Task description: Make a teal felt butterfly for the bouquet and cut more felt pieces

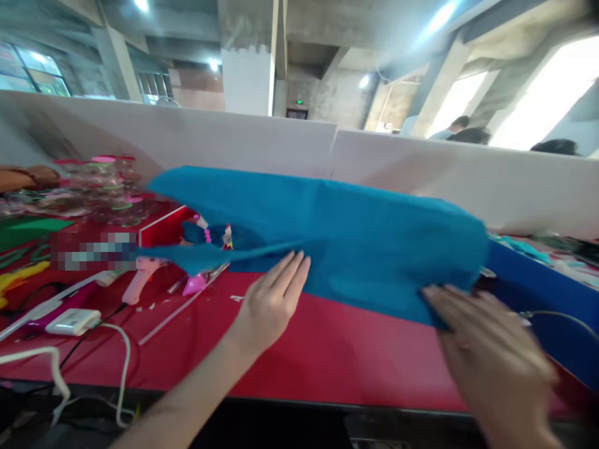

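Observation:
A large blue sheet, apparently felt or cloth (374,243), spreads across the red table with a long slit or fold along its left half. My left hand (274,296) has its fingers stretched out on the sheet near the end of that slit. Over the sheet's lower right corner is my right hand (491,349), blurred, its fingers extended and touching the edge. The thumbs' undersides are hidden. Left of the sheet lie a pink glue gun (143,277) and a small bright pink object (194,285).
Clear jars with pink and green lids (110,181) are stacked at the back left, near another person's hand (42,177). A white adapter (73,321) and cables lie at the left front. A blue bin wall (556,305) bounds the right; a white partition (262,137) stands behind.

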`<state>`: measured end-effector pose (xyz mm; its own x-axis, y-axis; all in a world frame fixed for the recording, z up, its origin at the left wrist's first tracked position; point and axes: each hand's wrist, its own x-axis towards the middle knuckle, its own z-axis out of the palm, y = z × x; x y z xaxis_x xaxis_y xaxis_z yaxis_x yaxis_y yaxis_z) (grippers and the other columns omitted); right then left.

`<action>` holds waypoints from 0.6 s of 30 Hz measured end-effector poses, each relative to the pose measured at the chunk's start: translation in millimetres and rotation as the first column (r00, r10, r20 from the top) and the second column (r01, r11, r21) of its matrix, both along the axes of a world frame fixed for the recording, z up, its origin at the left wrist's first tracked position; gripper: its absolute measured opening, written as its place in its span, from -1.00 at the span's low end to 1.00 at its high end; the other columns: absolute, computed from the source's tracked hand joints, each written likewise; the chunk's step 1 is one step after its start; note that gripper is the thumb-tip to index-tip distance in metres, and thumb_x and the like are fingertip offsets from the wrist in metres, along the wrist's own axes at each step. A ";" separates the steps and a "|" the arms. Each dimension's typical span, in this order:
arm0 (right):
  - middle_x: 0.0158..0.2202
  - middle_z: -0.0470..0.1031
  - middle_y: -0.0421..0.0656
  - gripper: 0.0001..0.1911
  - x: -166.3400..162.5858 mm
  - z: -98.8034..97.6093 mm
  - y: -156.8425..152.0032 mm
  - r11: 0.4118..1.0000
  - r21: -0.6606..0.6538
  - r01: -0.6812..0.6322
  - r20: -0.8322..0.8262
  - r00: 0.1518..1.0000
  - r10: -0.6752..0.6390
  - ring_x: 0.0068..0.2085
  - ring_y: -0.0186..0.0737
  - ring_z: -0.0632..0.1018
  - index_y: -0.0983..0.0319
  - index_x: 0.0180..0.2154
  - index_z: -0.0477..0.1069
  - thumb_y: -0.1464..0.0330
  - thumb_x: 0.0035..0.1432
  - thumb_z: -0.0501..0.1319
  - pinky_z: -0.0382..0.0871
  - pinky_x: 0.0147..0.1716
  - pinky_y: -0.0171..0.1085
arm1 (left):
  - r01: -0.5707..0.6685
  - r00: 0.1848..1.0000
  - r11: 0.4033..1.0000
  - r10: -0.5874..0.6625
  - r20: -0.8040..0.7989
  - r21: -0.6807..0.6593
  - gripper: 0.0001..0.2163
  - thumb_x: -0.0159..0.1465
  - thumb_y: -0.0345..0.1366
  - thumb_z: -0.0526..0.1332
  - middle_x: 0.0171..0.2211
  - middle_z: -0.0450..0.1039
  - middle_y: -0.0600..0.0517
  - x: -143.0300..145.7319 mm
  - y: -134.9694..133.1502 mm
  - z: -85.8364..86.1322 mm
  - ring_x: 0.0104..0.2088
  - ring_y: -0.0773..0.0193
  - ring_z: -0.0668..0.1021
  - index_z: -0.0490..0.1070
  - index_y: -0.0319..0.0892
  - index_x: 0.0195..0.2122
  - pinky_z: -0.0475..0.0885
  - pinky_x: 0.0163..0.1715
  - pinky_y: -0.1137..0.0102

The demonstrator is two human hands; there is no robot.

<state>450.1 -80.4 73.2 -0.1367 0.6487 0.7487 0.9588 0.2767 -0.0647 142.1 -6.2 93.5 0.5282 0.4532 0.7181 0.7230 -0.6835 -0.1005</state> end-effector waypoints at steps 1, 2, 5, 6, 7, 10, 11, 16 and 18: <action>0.02 0.48 -0.11 -0.55 -3.3 -16.9 1.1 1.000 0.015 -0.013 0.059 0.998 0.012 0.09 0.10 0.43 0.08 0.11 0.36 0.43 0.18 0.10 0.23 0.11 0.15 | -0.031 0.999 0.998 0.029 -0.043 -0.052 -0.56 0.29 -0.62 -0.12 0.14 0.32 -0.21 0.5 0.0 -29.5 0.17 0.09 0.35 0.23 -0.35 0.17 0.46 0.02 0.26; 0.00 0.51 -0.11 -0.55 -5.6 -35.0 2.5 1.000 0.010 -0.027 0.124 0.992 0.026 0.06 0.08 0.46 0.12 0.10 0.38 0.45 0.17 0.09 0.27 0.09 0.13 | -0.049 0.996 0.992 0.040 -0.085 -0.113 -0.52 0.25 -0.66 -0.11 0.15 0.31 -0.20 1.3 -0.9 -54.6 0.17 0.09 0.35 0.24 -0.35 0.17 0.47 0.01 0.27; -0.07 0.55 -0.12 -0.62 -5.5 -86.0 4.4 0.995 -0.094 -0.042 0.287 0.955 0.067 -0.05 0.03 0.54 0.20 -0.02 0.48 0.44 0.18 0.04 0.40 -0.05 0.05 | -0.087 0.982 0.966 0.044 -0.181 -0.242 -0.48 0.17 -0.70 -0.07 0.14 0.33 -0.17 3.2 -8.0 -102.7 0.14 0.11 0.38 0.29 -0.33 0.14 0.47 0.00 0.31; -0.08 0.56 -0.12 -0.63 -3.8 -98.7 3.8 0.993 -0.114 -0.034 0.327 0.942 0.070 -0.07 0.02 0.56 0.22 -0.05 0.50 0.44 0.18 0.03 0.42 -0.08 0.04 | -0.101 0.977 0.954 0.041 -0.211 -0.282 -0.47 0.15 -0.71 -0.06 0.12 0.36 -0.15 3.4 -10.7 -111.0 0.12 0.12 0.41 0.31 -0.31 0.12 0.48 -0.02 0.32; -0.09 0.57 -0.11 -0.64 -2.0 -108.4 2.7 0.992 -0.125 -0.025 0.357 0.932 0.069 -0.09 0.02 0.57 0.23 -0.08 0.51 0.44 0.18 0.02 0.43 -0.10 0.03 | -0.108 0.970 0.941 0.029 -0.241 -0.321 -0.47 0.13 -0.72 -0.06 0.10 0.38 -0.14 3.2 -12.9 -116.5 0.10 0.12 0.43 0.33 -0.30 0.11 0.48 -0.02 0.32; -0.08 0.56 -0.10 -0.62 0.9 -119.6 -1.3 0.988 -0.153 -0.021 0.380 0.922 0.078 -0.10 0.01 0.58 0.25 -0.10 0.53 0.45 0.21 -0.02 0.47 -0.14 0.01 | -0.131 0.954 0.889 -0.007 -0.299 -0.438 -0.45 0.12 -0.72 -0.04 0.12 0.36 -0.13 0.8 -16.7 -121.2 0.11 0.11 0.41 0.33 -0.27 0.11 0.45 0.01 0.28; -0.07 0.56 -0.10 -0.62 0.6 -119.2 -2.8 0.984 -0.174 -0.029 0.365 0.926 0.092 -0.09 0.00 0.57 0.24 -0.10 0.53 0.43 0.22 -0.03 0.48 -0.14 0.00 | -0.130 0.952 0.870 -0.024 -0.304 -0.476 -0.46 0.14 -0.70 -0.03 0.14 0.32 -0.14 -0.9 -17.6 -120.2 0.14 0.10 0.38 0.31 -0.28 0.13 0.44 0.03 0.26; 0.12 0.40 -0.07 -0.56 -1.6 -117.7 -14.0 0.919 -0.394 -0.032 0.112 0.990 0.082 0.08 0.01 0.46 0.18 0.10 0.37 0.19 0.22 0.12 0.50 -0.07 -0.07 | -0.067 0.970 0.799 -0.089 -0.227 -0.598 -0.57 0.36 -0.30 0.01 0.26 0.12 -0.14 -15.9 -29.0 -112.5 0.25 0.05 0.20 0.13 -0.21 0.25 0.27 0.15 0.08; 0.16 0.34 -0.01 -0.52 2.2 -123.2 -17.0 0.908 -0.419 -0.008 -0.031 1.000 -0.006 0.11 0.00 0.44 0.21 0.13 0.31 0.16 0.24 0.09 0.47 -0.02 -0.08 | -0.052 0.979 0.790 -0.081 -0.189 -0.611 -0.53 0.38 -0.18 -0.03 0.29 0.05 -0.11 -23.3 -34.7 -111.9 0.27 0.04 0.16 0.03 -0.13 0.30 0.23 0.16 0.02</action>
<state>452.4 -97.4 -49.9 -0.1190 0.9034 0.4119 0.9541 0.2188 -0.2044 118.8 -40.9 -18.3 0.6358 0.7516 0.1754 0.7234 -0.6596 0.2042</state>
